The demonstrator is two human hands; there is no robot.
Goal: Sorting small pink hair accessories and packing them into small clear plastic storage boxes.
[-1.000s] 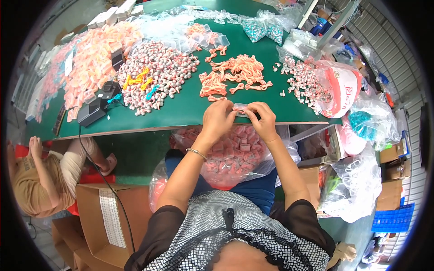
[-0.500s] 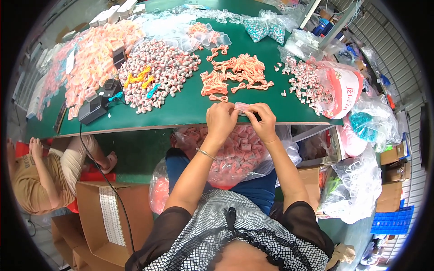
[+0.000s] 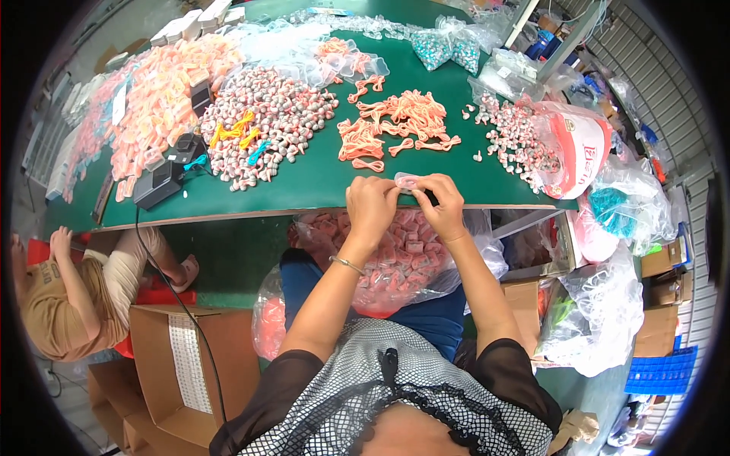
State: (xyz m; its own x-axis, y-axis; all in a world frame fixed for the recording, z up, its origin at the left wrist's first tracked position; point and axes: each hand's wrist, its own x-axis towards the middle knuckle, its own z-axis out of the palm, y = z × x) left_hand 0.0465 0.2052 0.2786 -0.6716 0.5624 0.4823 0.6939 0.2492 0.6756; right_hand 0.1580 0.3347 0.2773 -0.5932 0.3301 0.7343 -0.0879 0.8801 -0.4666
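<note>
At the table's near edge my left hand (image 3: 372, 207) and my right hand (image 3: 442, 202) meet around a small clear plastic case with pink inside (image 3: 407, 182). Fingers and thumbs of both hands pinch it from either side, partly hiding its lower edge. Just beyond lie bundled peach-coloured cords (image 3: 403, 118), one loose bundle (image 3: 368, 165) closest to my left fingers. Below the table edge, between my forearms, a clear bag (image 3: 403, 262) full of pink cases rests on my lap.
Left on the green table (image 3: 304, 194) lie a heap of grey-and-pink earbud-like pieces (image 3: 258, 114), peach cases (image 3: 163, 83) and a black box (image 3: 158, 185). To the right, similar pieces spill from a red-and-white bag (image 3: 582, 148). An open carton (image 3: 171, 365) and another person (image 3: 72, 304) are at left.
The small case has tipped between my fingers, so more of its face and pink inside shows. Both hands keep nearly the same place.
</note>
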